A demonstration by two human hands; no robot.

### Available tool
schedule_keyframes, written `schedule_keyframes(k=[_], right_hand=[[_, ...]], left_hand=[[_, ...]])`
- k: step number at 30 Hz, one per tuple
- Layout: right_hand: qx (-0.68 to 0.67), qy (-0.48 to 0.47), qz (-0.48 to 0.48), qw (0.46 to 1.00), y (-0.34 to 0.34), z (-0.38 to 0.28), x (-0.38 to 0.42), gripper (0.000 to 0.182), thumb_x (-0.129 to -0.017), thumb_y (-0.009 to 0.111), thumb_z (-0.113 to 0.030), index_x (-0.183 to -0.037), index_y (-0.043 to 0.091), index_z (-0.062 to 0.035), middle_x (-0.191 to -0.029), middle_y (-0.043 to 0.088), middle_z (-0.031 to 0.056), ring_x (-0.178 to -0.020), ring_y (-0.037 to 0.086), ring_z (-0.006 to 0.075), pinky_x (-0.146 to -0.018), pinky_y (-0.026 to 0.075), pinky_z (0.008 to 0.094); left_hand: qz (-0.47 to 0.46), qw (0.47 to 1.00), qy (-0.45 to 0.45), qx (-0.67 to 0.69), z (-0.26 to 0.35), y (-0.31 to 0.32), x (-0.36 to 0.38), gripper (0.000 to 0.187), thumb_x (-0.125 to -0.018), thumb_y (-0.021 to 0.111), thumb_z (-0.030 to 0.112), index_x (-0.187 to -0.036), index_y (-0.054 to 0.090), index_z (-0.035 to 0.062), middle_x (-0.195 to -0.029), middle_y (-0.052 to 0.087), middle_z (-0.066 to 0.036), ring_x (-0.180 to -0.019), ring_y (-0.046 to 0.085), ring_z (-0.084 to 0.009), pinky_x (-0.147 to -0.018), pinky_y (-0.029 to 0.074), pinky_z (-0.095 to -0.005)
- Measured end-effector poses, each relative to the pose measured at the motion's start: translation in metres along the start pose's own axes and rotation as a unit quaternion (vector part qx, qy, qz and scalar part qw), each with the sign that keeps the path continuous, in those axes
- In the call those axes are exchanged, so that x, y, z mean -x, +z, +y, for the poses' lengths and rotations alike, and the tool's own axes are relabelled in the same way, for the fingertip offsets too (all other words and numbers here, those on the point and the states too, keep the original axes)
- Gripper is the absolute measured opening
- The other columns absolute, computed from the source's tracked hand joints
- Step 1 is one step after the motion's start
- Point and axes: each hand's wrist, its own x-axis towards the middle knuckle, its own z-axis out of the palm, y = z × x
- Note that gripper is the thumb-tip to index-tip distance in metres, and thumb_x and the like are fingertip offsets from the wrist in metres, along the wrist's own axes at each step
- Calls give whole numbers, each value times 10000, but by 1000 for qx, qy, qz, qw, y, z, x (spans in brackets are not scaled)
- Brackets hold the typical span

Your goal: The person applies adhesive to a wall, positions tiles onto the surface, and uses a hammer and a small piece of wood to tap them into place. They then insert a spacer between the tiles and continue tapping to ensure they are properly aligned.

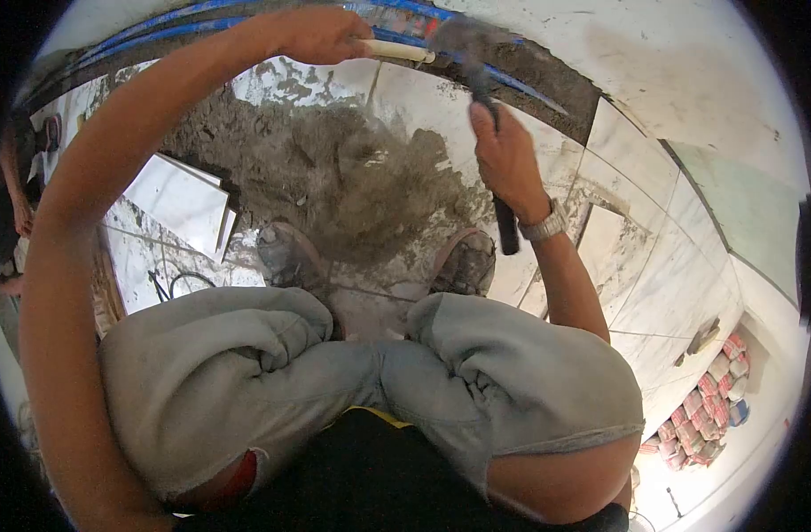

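Observation:
My left hand (324, 35) is closed round one end of a pale, stick-like piece (396, 50) at the top of the view, near the blue pipes. To its right, my right hand (510, 161) grips the black handle of a hammer (506, 222). The hammer's head is smeared by motion and lies close to the far end of the pale piece; whether they touch, I cannot tell. Blue pipes (184, 28) run along a dirt-filled channel beyond my hands. Grey wet mortar (334, 168) covers the tiles between my feet and the channel.
Stacked white tiles (179, 202) lie left of my feet, with a thin black cord (191, 282) nearby. A wall (689, 71) rises beyond the channel. Red and white bags (702, 412) are piled at the lower right. Another person's arm (13, 177) shows at the far left.

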Motion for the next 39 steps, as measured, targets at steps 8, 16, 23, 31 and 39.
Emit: schedule_keyframes(k=[8,16,23,31,39], right_hand=[[13,-7,-14,1000,12,21,8,516,-1029,494,-505,-888,568,-14,-588,524,51,-534,546,179,-516,431,366],[-116,105,0,988,12,39,22,445,-1023,532,-482,-914,542,-51,-567,488,-21,-414,454,77,-388,370,258],[-208,154,-31,965,-3,27,25,457,-1026,520,-485,-936,552,-38,-554,481,-19,-394,434,74,-373,352,259],[-189,124,-1,974,-5,27,23,465,-1033,506,-481,-957,557,-25,-559,487,-14,-398,450,71,-366,343,251],[-216,143,27,966,-30,18,29,440,-1043,497,-459,-967,550,-29,-561,482,-8,-380,431,69,-357,337,246]], left_hand=[[-15,996,38,-74,28,-12,-8,294,-1011,542,270,-1084,663,12,-969,692,-214,-918,680,-398,-844,525,-510],[-21,979,4,-201,120,-45,-24,302,-976,568,291,-968,687,14,-932,701,-217,-921,688,-398,-802,546,-513],[-22,996,59,-57,72,-20,-41,375,-990,550,355,-1009,676,2,-927,685,-231,-858,665,-413,-793,510,-520],[40,997,61,-16,61,-20,-24,333,-1008,533,316,-1116,659,27,-959,682,-234,-913,658,-425,-825,504,-526],[39,998,38,32,27,0,22,339,-1027,505,313,-1176,643,41,-947,678,-244,-867,661,-431,-800,514,-513]])
